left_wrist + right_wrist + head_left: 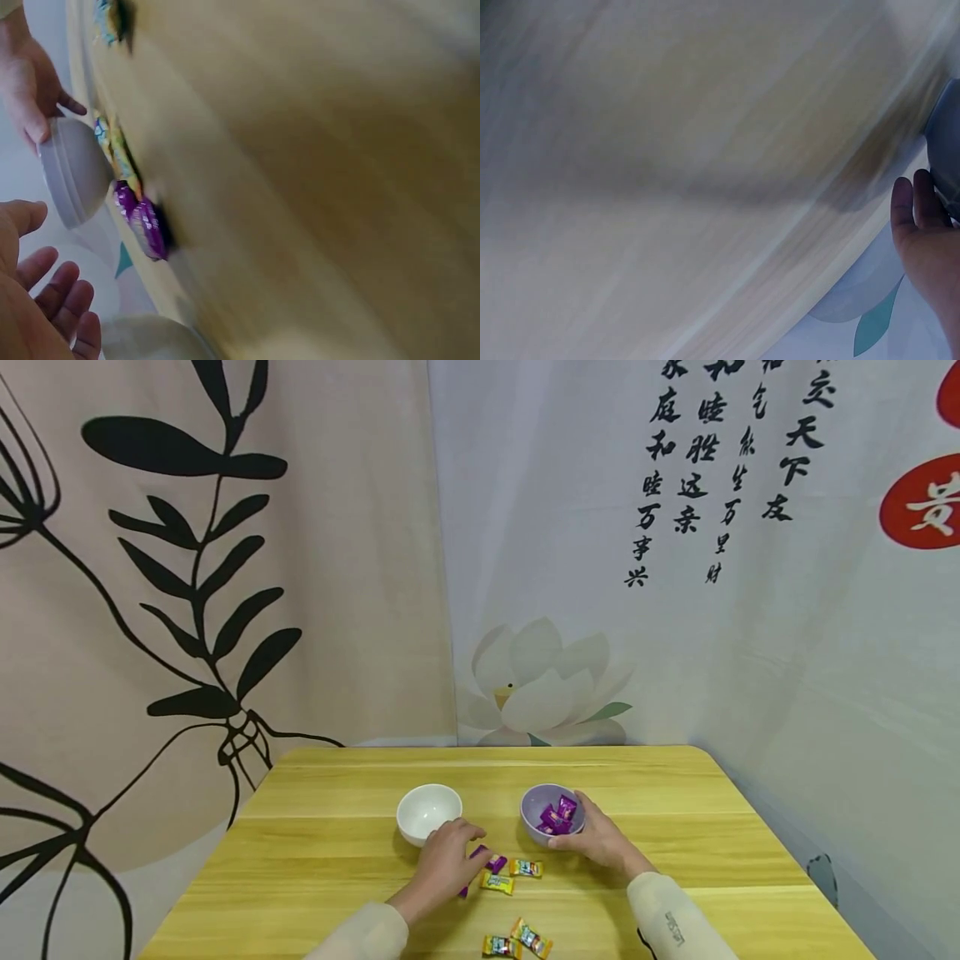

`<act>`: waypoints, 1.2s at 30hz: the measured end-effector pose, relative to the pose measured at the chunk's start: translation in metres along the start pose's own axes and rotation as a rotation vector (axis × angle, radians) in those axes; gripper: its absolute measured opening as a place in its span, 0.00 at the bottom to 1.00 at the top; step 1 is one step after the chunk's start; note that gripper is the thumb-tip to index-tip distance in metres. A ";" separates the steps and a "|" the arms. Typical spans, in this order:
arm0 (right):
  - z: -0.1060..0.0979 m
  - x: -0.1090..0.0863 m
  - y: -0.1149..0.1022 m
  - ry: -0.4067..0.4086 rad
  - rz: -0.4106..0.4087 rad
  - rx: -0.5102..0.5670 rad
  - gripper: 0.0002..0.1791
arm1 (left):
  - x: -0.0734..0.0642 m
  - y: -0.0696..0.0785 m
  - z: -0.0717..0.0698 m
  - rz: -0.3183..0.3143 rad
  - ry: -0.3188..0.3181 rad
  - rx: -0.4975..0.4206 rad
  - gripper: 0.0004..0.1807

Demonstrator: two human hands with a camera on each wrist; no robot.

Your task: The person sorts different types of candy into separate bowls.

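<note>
My right hand (600,843) grips the side of a small lavender bowl (534,803), thumb near the front and fingers round the far rim. Inside it lie several purple-wrapped candies (557,818). My left hand (444,864) hovers over the table just in front of a white bowl (426,810). In the left wrist view the fingers of the left hand (45,300) are loosely bent with nothing between them. Close by lie purple candies (148,229), partly hidden by that hand in the head view. In the right wrist view the lavender bowl (946,142) is cut off.
Beside the purple candies lie two yellow-wrapped candies (497,882). Two more yellow candies (531,937) sit nearer the front edge of the wooden table (315,843). A printed cloth backdrop (360,568) hangs behind the table.
</note>
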State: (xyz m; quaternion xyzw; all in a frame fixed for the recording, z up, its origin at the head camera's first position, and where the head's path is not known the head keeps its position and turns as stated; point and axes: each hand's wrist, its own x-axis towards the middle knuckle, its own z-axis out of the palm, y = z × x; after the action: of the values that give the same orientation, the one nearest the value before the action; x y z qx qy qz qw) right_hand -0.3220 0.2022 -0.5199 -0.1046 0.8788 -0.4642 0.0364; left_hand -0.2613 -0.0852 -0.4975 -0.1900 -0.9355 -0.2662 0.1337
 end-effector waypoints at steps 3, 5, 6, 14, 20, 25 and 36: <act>0.001 0.001 0.001 0.000 0.000 -0.001 0.65 | -0.012 -0.007 -0.003 0.004 -0.009 -0.007 0.17; 0.001 0.001 0.001 0.003 0.002 -0.003 0.65 | -0.019 -0.011 -0.005 0.004 -0.008 -0.004 0.16; 0.001 0.001 0.001 0.004 0.003 -0.002 0.65 | -0.023 -0.012 -0.005 0.003 -0.009 0.000 0.16; 0.001 0.000 -0.001 0.004 0.008 -0.001 0.65 | -0.041 -0.025 -0.003 -0.030 0.001 0.080 0.18; 0.001 0.000 0.000 0.006 0.004 0.009 0.65 | -0.043 -0.027 0.003 -0.055 -0.019 0.122 0.24; 0.001 0.000 0.001 0.000 0.006 0.010 0.66 | -0.042 -0.025 0.008 -0.058 -0.040 0.133 0.27; 0.000 -0.001 -0.001 -0.008 0.008 0.018 0.66 | -0.040 -0.031 0.013 -0.026 -0.016 0.196 0.19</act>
State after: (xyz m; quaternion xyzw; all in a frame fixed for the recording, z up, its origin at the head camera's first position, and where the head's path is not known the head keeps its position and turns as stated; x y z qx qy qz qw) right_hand -0.3208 0.2024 -0.5193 -0.1026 0.8749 -0.4713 0.0426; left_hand -0.2408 -0.1138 -0.5367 -0.1659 -0.9605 -0.1736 0.1407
